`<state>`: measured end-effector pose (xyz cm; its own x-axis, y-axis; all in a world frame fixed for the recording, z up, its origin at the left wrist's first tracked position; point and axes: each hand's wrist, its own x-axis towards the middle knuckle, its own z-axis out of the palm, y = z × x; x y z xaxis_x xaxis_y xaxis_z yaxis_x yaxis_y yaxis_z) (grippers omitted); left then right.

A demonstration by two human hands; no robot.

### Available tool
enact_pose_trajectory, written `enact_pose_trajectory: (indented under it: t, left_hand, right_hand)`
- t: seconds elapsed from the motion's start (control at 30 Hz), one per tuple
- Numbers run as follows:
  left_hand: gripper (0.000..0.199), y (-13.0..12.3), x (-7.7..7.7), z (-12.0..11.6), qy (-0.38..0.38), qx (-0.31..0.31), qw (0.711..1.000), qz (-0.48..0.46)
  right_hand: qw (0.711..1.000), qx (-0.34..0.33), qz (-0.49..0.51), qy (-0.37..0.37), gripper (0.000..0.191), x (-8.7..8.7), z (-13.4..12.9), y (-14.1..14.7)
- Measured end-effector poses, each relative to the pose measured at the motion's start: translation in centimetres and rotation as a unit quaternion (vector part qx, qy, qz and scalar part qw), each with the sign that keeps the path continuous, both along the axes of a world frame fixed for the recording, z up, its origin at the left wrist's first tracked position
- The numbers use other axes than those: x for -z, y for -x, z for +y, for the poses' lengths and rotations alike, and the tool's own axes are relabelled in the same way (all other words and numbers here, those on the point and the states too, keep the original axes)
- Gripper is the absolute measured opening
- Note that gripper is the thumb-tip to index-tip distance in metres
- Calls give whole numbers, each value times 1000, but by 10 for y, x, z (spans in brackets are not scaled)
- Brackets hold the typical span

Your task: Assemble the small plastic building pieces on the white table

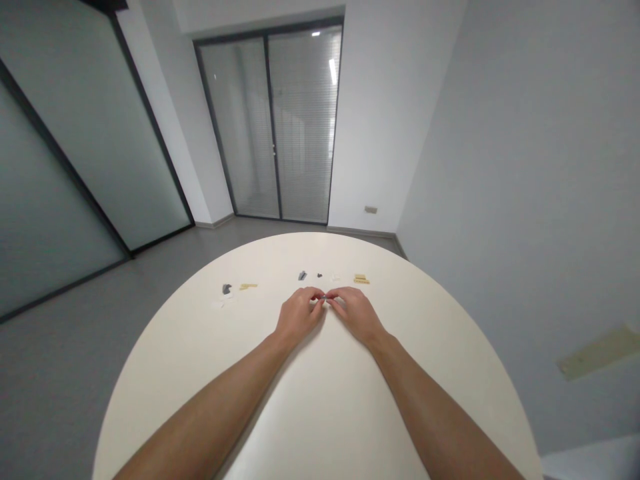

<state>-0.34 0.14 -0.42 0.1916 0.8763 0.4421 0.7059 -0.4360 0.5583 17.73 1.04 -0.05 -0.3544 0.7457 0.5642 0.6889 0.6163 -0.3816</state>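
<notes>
My left hand [301, 311] and my right hand [356, 312] meet over the middle of the white table [320, 413]. Both have thumb and fingers pinched on a tiny dark piece [325, 298] between them, its kind too small to tell and mostly covered by fingertips. Just beyond my left hand lies a small blue-grey piece [303, 275], with a tiny dark bit [320, 275] to its right. Faint white pieces [336, 277] lie farther right. Behind my right hand are some yellow strips [361, 279].
Toward the table's left are a dark grey piece [227, 289] and more yellow strips [247, 287], with small whitish bits close by. The table has a rounded far edge. Beyond it stand a glass door with blinds [300, 127], frosted panels [95, 120] and a white wall [525, 167].
</notes>
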Motion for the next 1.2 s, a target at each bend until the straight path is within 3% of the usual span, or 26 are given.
enact_pose_trajectory:
  t: [1.2]
  left_hand:
    - [18,1,1,1,1,2,1000,7]
  right_hand:
    - [1000,6,-16,-16,19,7,3,0]
